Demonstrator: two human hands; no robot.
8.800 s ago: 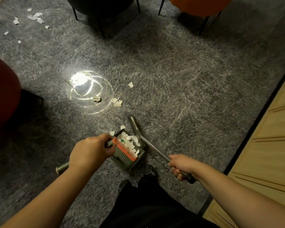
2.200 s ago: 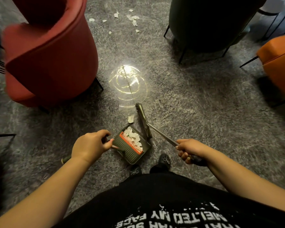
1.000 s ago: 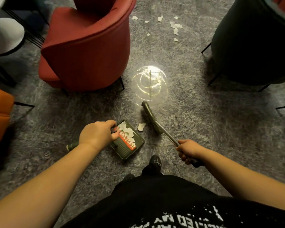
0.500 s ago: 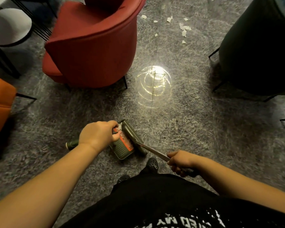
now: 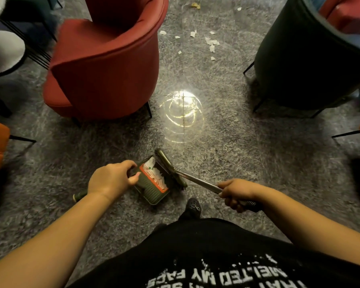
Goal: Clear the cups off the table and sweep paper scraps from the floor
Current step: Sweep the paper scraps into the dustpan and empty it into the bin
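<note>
White scraps (image 5: pixel 156 176) in green dustpan (image 5: pixel 152 190)

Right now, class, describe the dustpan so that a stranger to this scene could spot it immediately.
Start at the big red armchair and come down the grey floor towards the person's feet. The dustpan sits there, its handle gripped by the left hand, the brush against its mouth. Only it is dark green with an orange strip and white paper scraps inside.

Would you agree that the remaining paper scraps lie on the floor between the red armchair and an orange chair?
Not quite: in the head view the remaining paper scraps lie on the floor between the red armchair and a dark green chair, not an orange one.
</note>
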